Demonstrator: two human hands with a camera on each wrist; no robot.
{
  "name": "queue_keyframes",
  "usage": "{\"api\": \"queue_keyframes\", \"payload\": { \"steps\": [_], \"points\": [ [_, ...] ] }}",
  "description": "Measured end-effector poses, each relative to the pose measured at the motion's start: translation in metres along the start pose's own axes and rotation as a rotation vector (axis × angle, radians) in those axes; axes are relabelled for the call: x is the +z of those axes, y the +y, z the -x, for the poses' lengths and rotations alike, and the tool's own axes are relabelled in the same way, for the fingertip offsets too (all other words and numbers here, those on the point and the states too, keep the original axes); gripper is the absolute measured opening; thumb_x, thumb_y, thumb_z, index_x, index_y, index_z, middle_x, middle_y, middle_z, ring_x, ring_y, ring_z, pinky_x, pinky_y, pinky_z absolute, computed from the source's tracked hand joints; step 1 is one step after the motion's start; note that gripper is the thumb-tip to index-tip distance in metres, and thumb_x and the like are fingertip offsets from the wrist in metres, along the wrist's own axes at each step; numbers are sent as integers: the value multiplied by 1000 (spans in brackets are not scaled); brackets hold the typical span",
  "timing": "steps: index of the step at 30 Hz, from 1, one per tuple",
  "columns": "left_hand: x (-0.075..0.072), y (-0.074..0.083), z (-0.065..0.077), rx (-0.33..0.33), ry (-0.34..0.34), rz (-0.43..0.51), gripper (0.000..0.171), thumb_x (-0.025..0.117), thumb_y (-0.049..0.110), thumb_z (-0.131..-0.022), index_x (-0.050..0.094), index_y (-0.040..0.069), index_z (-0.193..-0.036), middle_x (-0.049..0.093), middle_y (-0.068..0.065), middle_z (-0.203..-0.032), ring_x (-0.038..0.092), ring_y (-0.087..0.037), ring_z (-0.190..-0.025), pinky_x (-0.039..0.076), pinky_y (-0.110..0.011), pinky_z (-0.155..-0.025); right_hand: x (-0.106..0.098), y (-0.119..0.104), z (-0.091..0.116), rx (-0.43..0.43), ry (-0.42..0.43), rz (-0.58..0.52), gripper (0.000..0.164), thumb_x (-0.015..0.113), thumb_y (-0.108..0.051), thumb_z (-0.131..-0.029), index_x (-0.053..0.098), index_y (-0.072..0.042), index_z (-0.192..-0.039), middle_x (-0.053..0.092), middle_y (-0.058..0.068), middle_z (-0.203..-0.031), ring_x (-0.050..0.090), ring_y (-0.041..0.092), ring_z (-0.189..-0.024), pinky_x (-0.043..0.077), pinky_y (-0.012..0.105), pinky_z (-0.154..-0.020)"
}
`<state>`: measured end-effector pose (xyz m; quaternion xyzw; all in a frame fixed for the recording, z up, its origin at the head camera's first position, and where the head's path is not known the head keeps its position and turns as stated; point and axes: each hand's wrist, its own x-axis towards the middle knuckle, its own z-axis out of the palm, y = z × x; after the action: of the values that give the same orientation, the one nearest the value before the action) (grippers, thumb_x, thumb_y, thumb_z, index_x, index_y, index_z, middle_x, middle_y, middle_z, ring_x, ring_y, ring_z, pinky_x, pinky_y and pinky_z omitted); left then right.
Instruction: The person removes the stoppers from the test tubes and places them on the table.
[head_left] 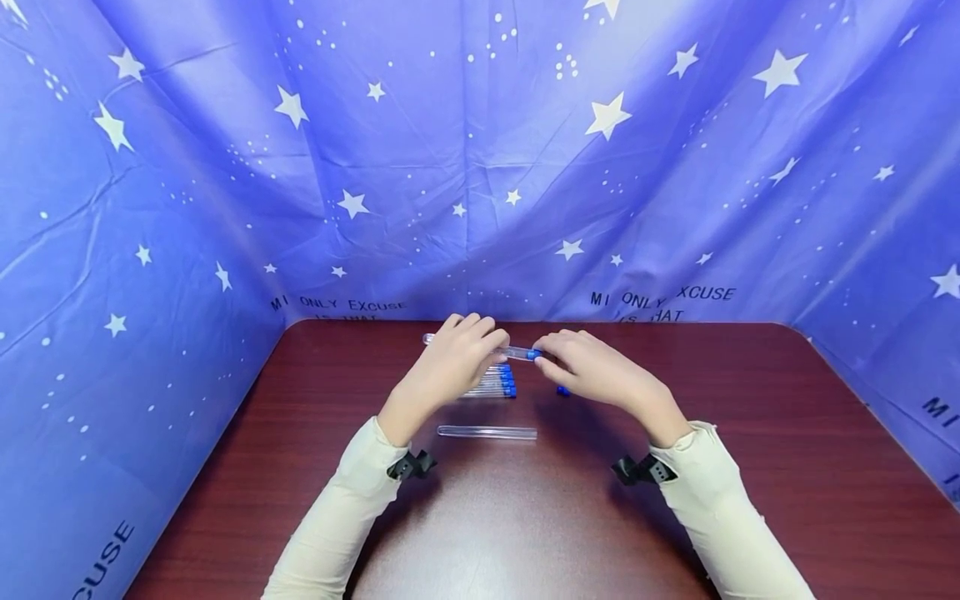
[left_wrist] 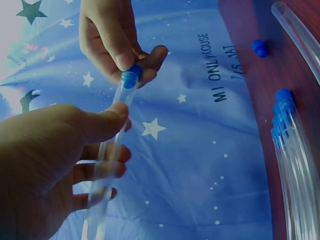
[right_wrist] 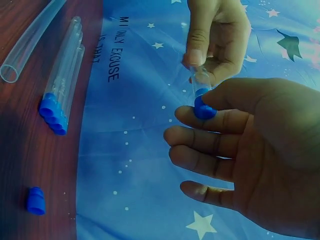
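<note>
My left hand (head_left: 448,360) grips a clear test tube (left_wrist: 102,185) between thumb and fingers, raised above the table. A blue cap (right_wrist: 204,106) sits in the tube's mouth, and my right hand (head_left: 596,371) pinches it between thumb and index finger. The other right fingers stretch out loosely in the right wrist view. Just below the hands lies a row of capped test tubes (head_left: 489,383), side by side, partly hidden by the left hand in the head view. An uncapped test tube (head_left: 487,432) rests nearer to me. One loose blue cap (right_wrist: 35,201) is on the table under the right hand.
The dark red wooden table (head_left: 750,433) has rounded back corners. A blue curtain (head_left: 465,150) with white stars and lettering surrounds its back and sides. Black wrist cameras (head_left: 412,465) are strapped over both pale sleeves.
</note>
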<state>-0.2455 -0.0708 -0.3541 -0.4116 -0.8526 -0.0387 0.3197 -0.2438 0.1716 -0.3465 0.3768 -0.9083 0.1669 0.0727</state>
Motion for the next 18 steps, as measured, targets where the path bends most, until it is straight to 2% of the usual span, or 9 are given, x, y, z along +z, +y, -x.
{"api": "queue_keyframes", "payload": {
  "steps": [7, 18],
  "points": [
    [1, -2, 0, 24, 24, -57, 12, 74, 26, -91, 68, 18, -97, 62, 1, -91, 60, -21, -88, 47, -36, -81, 3, -2, -1, 8, -21, -7, 10, 60, -17, -98, 67, -13, -93, 50, -8, -71, 46, 8, -69, 40, 29, -67],
    [5, 2, 1, 1, -36, -20, 15, 80, 25, -85, 69, 16, -90, 66, 3, -86, 65, -18, -84, 46, -34, -79, 5, 0, -2, -11, -60, 60, 13, 60, -17, -97, 70, -10, -94, 54, -6, -74, 49, 11, -71, 43, 32, -70]
  ]
}}
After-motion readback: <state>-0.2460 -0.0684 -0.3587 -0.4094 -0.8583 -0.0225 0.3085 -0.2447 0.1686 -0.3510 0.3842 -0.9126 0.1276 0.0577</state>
